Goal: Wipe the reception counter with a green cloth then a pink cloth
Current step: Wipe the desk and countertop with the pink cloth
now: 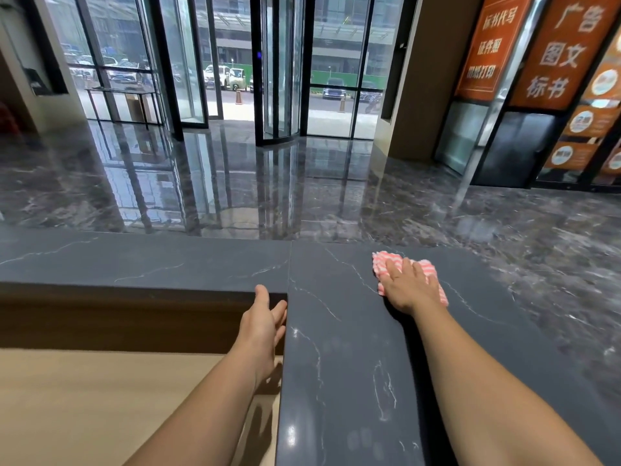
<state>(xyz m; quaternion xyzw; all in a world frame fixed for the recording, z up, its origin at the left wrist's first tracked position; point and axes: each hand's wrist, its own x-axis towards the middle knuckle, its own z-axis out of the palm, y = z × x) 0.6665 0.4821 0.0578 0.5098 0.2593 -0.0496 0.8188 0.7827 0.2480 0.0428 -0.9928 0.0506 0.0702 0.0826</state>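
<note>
Flat, the right hand (405,286) presses striped pink cloth (428,268) onto veined counter (339,331); left hand (263,322) open.

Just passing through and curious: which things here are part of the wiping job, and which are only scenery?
Part of the job:
pink cloth
reception counter
right hand, flat on the cloth
left hand, empty

Only scenery:
glass doors
orange signs
lobby floor

Pink cloth (408,274): pink-and-white striped, crumpled flat on the reception counter (342,331) near its far right part; partly covered by a palm pressed on top, edges showing at the far and right sides; counter: dark grey stone, thin white veins, glossy, L-shaped, with a seam running at the corner; green cloth not visible.
</note>
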